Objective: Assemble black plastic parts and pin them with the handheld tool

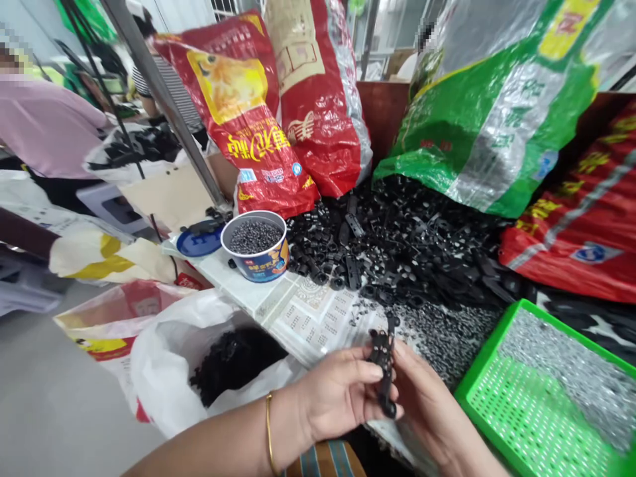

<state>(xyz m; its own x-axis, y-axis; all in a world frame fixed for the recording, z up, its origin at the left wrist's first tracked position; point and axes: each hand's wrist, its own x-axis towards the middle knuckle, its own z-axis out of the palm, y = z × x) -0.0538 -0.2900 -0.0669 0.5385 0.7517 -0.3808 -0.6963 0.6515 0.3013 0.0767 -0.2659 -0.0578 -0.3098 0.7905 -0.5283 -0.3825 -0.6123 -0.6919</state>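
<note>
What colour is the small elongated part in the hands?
The small elongated part is black; head view.

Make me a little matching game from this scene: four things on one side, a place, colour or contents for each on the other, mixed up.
1. black part
2. green basket
3. round tub
4. bracelet

A. holds small silvery pieces
B. gold-coloured
C. between the left hand and the right hand
D. holds small dark grains

Pairs: 1-C, 2-A, 3-D, 4-B
</note>
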